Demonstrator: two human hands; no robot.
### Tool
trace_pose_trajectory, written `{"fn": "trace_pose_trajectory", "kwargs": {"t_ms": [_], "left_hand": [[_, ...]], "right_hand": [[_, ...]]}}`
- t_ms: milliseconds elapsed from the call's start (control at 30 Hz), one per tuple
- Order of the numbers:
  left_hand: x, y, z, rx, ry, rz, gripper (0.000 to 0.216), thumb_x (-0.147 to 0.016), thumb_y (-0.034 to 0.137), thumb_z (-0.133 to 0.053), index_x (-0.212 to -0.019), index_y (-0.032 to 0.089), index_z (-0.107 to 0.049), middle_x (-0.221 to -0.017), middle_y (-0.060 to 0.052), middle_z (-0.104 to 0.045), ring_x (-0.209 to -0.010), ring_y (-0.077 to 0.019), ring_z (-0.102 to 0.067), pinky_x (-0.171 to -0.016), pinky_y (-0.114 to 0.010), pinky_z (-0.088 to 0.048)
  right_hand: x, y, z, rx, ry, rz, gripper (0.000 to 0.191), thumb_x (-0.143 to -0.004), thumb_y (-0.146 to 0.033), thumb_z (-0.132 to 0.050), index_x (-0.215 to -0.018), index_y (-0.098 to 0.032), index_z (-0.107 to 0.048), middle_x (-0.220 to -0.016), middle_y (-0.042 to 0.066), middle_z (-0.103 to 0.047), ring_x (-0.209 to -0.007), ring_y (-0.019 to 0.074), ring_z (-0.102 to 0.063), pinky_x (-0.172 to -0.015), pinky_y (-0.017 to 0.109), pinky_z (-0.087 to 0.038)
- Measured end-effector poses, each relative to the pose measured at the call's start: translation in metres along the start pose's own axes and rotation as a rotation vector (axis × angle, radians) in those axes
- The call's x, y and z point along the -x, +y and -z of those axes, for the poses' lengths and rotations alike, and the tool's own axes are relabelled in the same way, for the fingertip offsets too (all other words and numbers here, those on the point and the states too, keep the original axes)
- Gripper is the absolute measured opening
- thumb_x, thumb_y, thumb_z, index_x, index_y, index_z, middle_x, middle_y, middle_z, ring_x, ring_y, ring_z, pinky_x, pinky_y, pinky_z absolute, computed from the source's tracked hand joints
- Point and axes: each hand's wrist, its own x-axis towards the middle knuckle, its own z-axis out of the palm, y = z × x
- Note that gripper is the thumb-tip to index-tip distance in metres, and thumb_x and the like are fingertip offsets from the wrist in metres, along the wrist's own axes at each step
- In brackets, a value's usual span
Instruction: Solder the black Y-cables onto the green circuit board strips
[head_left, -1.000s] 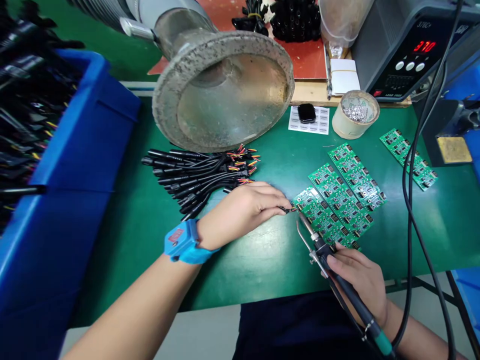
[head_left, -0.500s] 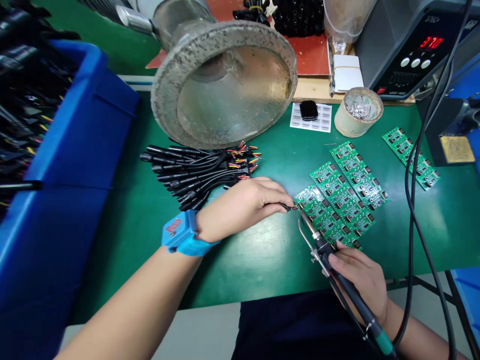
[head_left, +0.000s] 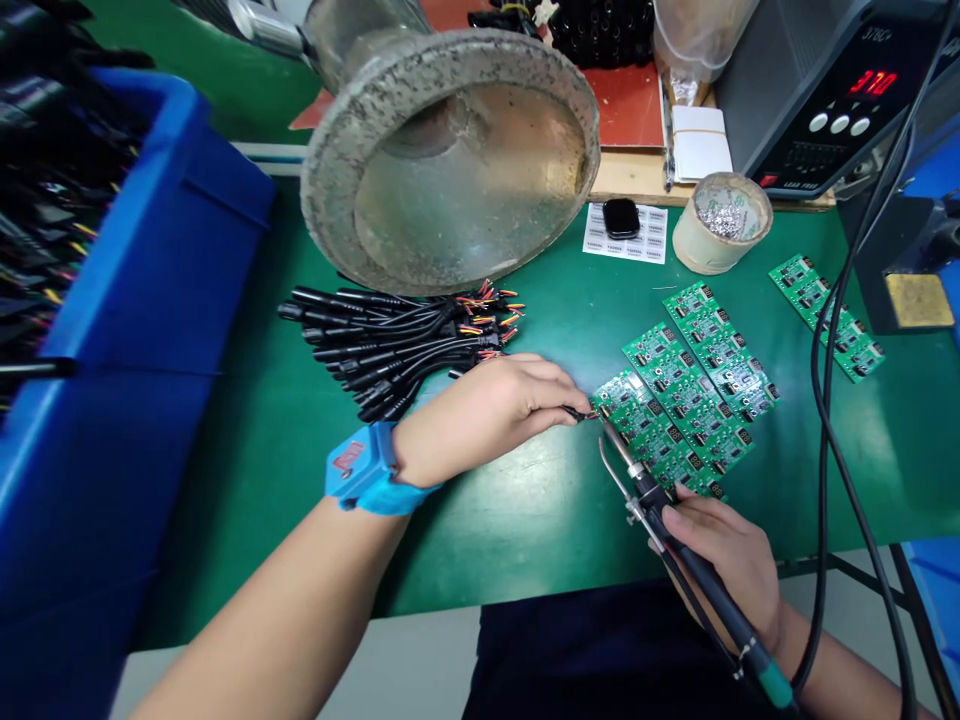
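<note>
My left hand (head_left: 517, 405) pinches a black cable (head_left: 574, 412) just behind its bare coloured wires. Those wire ends meet the left corner of the nearest green circuit board (head_left: 651, 428). In my right hand (head_left: 724, 560) is a soldering iron (head_left: 694, 575) with a thin metal feed tube (head_left: 616, 468) clamped along its side. The iron's tip is at the same board corner, by the wires; whether it touches them is too small to tell. Two more board strips (head_left: 686, 395) lie alongside. Left of my left hand rests a bundle of black cables (head_left: 405, 345) with stripped red, yellow and orange ends.
A large fume hood funnel (head_left: 450, 170) hangs over the cables. A blue bin (head_left: 202, 200) full of cables stands at the left. At the back right are a soldering station (head_left: 817, 110) and a tape-roll cup (head_left: 712, 245). Black cords (head_left: 823, 400) hang at the right.
The view has shifted very slightly. Both hands, the cable and the soldering iron keep the same places at the board corner.
</note>
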Motion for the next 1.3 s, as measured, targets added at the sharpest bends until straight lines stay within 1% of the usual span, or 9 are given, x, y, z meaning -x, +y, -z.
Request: {"fn": "trace_pose_trajectory", "kwargs": {"t_ms": [200, 367, 533, 767, 933, 1033, 1133, 1233, 1300], "left_hand": [[0.001, 0.001, -0.001, 0.023, -0.016, 0.002, 0.022, -0.090, 0.022, -0.048, -0.100, 0.019, -0.067, -0.093, -0.005, -0.066, -0.083, -0.0138, -0.061, -0.075, -0.024, -0.046], [0.005, 0.006, -0.002, 0.015, -0.037, 0.063, 0.026, -0.092, 0.025, -0.043, -0.106, 0.020, -0.065, -0.096, -0.006, -0.063, -0.082, -0.0137, -0.061, -0.073, -0.024, -0.047], [0.006, 0.006, -0.003, 0.004, -0.035, 0.072, 0.026, -0.092, 0.025, -0.043, -0.105, 0.020, -0.065, -0.096, -0.005, -0.063, -0.081, -0.0131, -0.061, -0.071, -0.023, -0.047], [0.007, 0.008, -0.004, -0.074, -0.005, 0.068, 0.027, -0.093, 0.025, -0.042, -0.104, 0.021, -0.066, -0.094, -0.005, -0.063, -0.081, -0.0135, -0.060, -0.071, -0.023, -0.046], [0.008, 0.009, -0.007, -0.028, 0.006, 0.066, 0.028, -0.092, 0.025, -0.042, -0.106, 0.016, -0.065, -0.094, -0.008, -0.061, -0.081, -0.0148, -0.060, -0.071, -0.025, -0.047], [0.008, 0.009, -0.008, -0.001, 0.008, 0.069, 0.027, -0.092, 0.024, -0.043, -0.106, 0.015, -0.065, -0.095, -0.008, -0.062, -0.082, -0.0150, -0.060, -0.073, -0.025, -0.048], [0.007, 0.009, -0.007, 0.032, -0.002, 0.079, 0.027, -0.092, 0.024, -0.044, -0.106, 0.016, -0.065, -0.097, -0.007, -0.062, -0.084, -0.0148, -0.061, -0.075, -0.026, -0.048], [0.007, 0.010, -0.006, 0.042, -0.011, 0.091, 0.027, -0.092, 0.025, -0.044, -0.106, 0.018, -0.065, -0.096, -0.007, -0.062, -0.083, -0.0144, -0.061, -0.074, -0.026, -0.049], [0.007, 0.011, -0.006, 0.034, -0.008, 0.096, 0.027, -0.092, 0.026, -0.044, -0.107, 0.018, -0.065, -0.095, -0.007, -0.062, -0.082, -0.0141, -0.060, -0.074, -0.025, -0.049]], "right_hand": [[0.000, 0.002, -0.001, 0.012, -0.001, 0.020, 0.054, -0.081, -0.003, -0.056, -0.130, -0.021, -0.044, -0.081, 0.001, -0.071, -0.072, 0.0169, -0.070, -0.082, 0.037, -0.060], [0.002, 0.002, 0.001, -0.026, -0.004, -0.008, 0.058, -0.081, -0.003, -0.056, -0.133, -0.022, -0.040, -0.080, 0.000, -0.070, -0.073, 0.0170, -0.070, -0.082, 0.037, -0.059], [0.000, 0.001, 0.002, -0.024, -0.006, -0.008, 0.056, -0.081, -0.003, -0.056, -0.132, -0.022, -0.042, -0.080, 0.000, -0.071, -0.073, 0.0172, -0.070, -0.081, 0.037, -0.060], [0.001, 0.002, 0.003, -0.047, -0.039, -0.041, 0.056, -0.081, -0.002, -0.055, -0.131, -0.023, -0.042, -0.082, 0.000, -0.072, -0.074, 0.0166, -0.071, -0.084, 0.035, -0.059], [0.002, 0.002, 0.004, -0.078, -0.015, -0.055, 0.058, -0.081, -0.002, -0.056, -0.132, -0.024, -0.042, -0.080, -0.001, -0.073, -0.076, 0.0173, -0.071, -0.083, 0.034, -0.059], [0.001, 0.001, 0.004, -0.072, -0.007, -0.062, 0.054, -0.081, -0.004, -0.056, -0.130, -0.024, -0.045, -0.084, 0.000, -0.073, -0.077, 0.0176, -0.071, -0.082, 0.035, -0.060], [0.003, 0.001, 0.002, -0.071, -0.024, -0.084, 0.049, -0.081, -0.005, -0.056, -0.126, -0.024, -0.048, -0.088, 0.001, -0.073, -0.079, 0.0179, -0.071, -0.083, 0.036, -0.059], [0.011, 0.003, 0.001, -0.101, -0.016, -0.144, 0.050, -0.080, -0.005, -0.058, -0.124, -0.025, -0.050, -0.088, 0.000, -0.073, -0.082, 0.0184, -0.070, -0.084, 0.036, -0.058], [0.015, 0.005, 0.001, -0.139, 0.005, -0.173, 0.052, -0.078, -0.005, -0.060, -0.124, -0.027, -0.050, -0.087, 0.000, -0.072, -0.082, 0.0190, -0.070, -0.082, 0.036, -0.059]]}}
